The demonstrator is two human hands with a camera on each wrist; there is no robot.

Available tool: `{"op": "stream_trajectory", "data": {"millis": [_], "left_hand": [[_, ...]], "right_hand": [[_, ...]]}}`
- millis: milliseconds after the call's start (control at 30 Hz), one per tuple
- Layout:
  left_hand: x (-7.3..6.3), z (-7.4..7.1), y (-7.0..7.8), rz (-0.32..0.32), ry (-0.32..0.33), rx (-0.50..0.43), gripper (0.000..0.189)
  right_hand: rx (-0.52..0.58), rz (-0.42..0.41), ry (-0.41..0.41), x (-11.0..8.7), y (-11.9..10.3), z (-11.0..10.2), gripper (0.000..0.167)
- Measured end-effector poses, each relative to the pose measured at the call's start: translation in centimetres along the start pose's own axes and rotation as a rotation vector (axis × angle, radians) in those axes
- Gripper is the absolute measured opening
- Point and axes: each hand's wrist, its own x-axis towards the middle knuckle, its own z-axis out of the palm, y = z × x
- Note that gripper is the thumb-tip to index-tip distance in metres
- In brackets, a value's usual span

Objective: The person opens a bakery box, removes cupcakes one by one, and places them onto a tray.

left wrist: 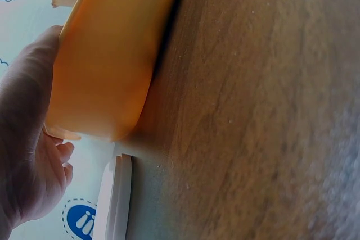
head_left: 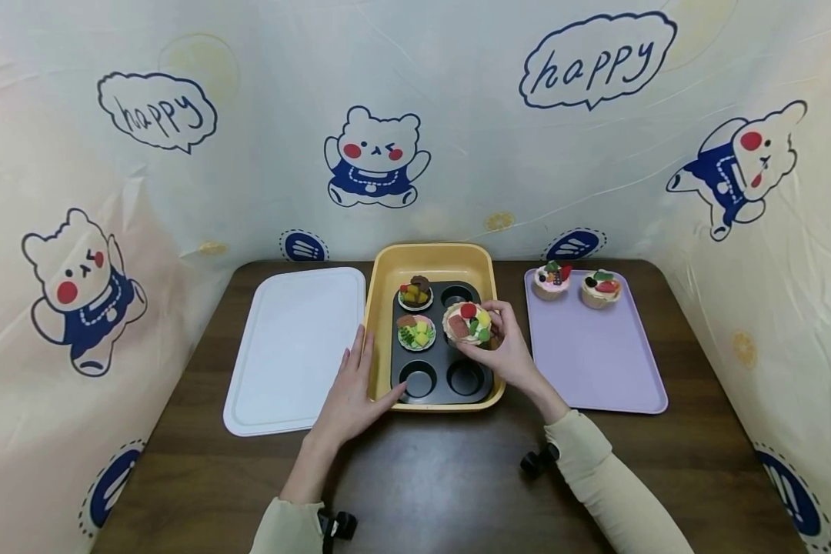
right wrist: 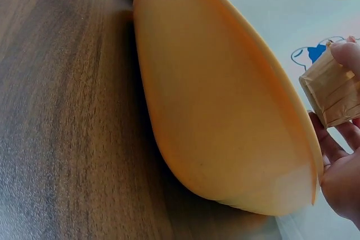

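My right hand [head_left: 512,354] pinches a toy cupcake [head_left: 468,325] between thumb and fingers. Its topping is red, yellow, green and brown, and its pale pleated wrapper shows in the right wrist view. The cupcake is held over the right column of a dark muffin pan [head_left: 438,363] that sits in a yellow tray [head_left: 432,255]. Two decorated cupcakes [head_left: 416,332] fill the back and middle cups on the left. My left hand [head_left: 355,391] rests with extended fingers along the tray's left side, thumb over the front left corner.
On the left lies a white tray [head_left: 298,346]. A purple tray [head_left: 595,358] on the right carries two fruit-topped cupcakes [head_left: 600,289] at its back edge. The brown wooden table [head_left: 450,477] meets a printed cloth backdrop [head_left: 263,177] behind and at both sides.
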Motion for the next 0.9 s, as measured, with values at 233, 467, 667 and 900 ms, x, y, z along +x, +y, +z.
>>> {"op": "stream_trajectory", "data": {"millis": [233, 467, 667, 900], "left_hand": [[0.0, 0.0, 0.0, 0.006, 0.006, 0.003, 0.118], [0.0, 0.0, 0.1, 0.006, 0.001, 0.006, 0.118], [0.0, 0.0, 0.2, 0.002, -0.003, 0.003, 0.118], [0.1, 0.2, 0.0, -0.010, -0.010, 0.004, 0.118]], "right_hand": [[0.027, 0.002, 0.023, -0.2, -0.2, -0.9, 0.074], [0.028, 0.057, 0.043, -0.5, 0.0, -2.5, 0.074], [0.010, 0.047, 0.076, -0.8, 0.2, -3.9, 0.072], [-0.023, 0.068, 0.106, -1.3, 0.8, -5.6, 0.074]]}}
